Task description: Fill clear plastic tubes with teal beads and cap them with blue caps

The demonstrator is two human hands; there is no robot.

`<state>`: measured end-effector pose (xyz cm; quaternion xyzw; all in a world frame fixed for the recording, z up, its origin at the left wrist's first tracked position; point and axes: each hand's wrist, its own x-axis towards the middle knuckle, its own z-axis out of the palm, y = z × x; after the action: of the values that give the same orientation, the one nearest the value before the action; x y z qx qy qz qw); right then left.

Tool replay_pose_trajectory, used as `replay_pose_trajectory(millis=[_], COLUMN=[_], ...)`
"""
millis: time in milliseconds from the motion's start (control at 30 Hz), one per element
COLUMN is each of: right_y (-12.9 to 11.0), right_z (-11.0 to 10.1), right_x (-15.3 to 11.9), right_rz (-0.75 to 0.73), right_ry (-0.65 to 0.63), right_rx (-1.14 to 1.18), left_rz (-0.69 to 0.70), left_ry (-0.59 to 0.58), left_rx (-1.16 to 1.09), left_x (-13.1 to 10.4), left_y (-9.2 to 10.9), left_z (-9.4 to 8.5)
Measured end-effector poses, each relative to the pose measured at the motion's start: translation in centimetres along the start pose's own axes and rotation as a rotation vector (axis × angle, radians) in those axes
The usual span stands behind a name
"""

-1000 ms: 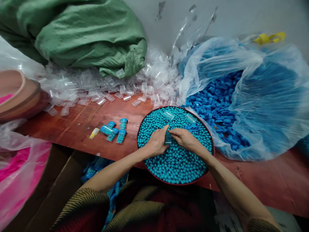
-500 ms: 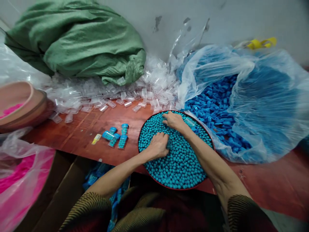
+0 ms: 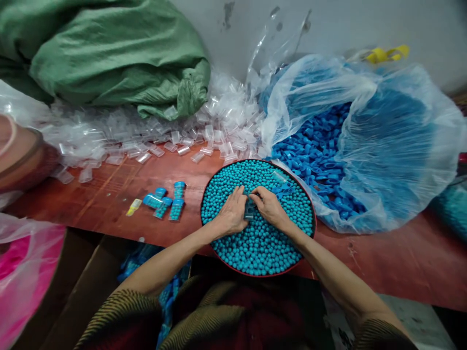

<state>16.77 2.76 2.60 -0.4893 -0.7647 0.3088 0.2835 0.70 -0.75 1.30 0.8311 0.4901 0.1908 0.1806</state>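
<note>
A round red-rimmed tray (image 3: 314, 228) full of small turquoise beads (image 3: 262, 253) is in front of me. Over its middle, my left hand (image 3: 230, 212) grips a small clear plastic container (image 3: 249, 211), partly hidden by the fingers. Close against the container's upper end is my right hand (image 3: 269, 208), its fingers pinched together; whatever they hold is hidden. On the beads near the tray's far right edge lie another clear container (image 3: 279, 176) and some blue caps (image 3: 282, 188).
Several bead-filled containers with blue caps (image 3: 177, 210) and a yellow-and-clear piece (image 3: 134, 206) lie on the red table (image 3: 120, 194) at left. Clear containers (image 3: 197, 156) are heaped behind, beneath a green sack (image 3: 120, 53). A plastic bag (image 3: 386, 146) spills blue caps at right.
My right hand has come from the tray's far side toward my left hand and now meets it at the container. The whole view has shifted slightly.
</note>
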Motion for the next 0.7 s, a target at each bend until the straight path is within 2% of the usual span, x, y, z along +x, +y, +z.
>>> replay_pose_trajectory(millis=[100, 200, 300, 400, 467, 567, 700], right_y=[0.2, 0.1, 0.3, 1.2, 1.9, 2.0, 0.2], right_z=[-0.3, -2.0, -4.0, -5.3, -5.6, -5.8, -5.3], right_x=[-0.2, 0.4, 2.1, 4.0, 4.7, 4.9, 4.8], right_rz=[-0.051, -0.041, 0.132, 0.312, 0.325, 0.215, 0.104], right_ry=[-0.001, 0.012, 0.112, 0.081, 0.032, 0.001, -0.138], right_rx=[-0.083, -0.296, -0.598, -0.801, -0.845, -0.835, -0.610], left_rz=[0.000, -0.036, -0.092, -0.114, -0.102, -0.072, -0.045], left_ry=[-0.017, -0.057, -0.161, -0.209, -0.183, -0.118, -0.046], left_rx=[-0.023, 0.016, 0.082, 0.096, 0.057, 0.018, 0.080], left_x=[0.4, 0.9, 1.4, 1.6, 1.4, 0.7, 0.3], left_y=[0.1, 0.7, 1.3, 1.4, 1.2, 0.9, 1.0], left_z=[-0.3, -1.2, -2.1, -2.5, -2.4, -2.1, -1.7])
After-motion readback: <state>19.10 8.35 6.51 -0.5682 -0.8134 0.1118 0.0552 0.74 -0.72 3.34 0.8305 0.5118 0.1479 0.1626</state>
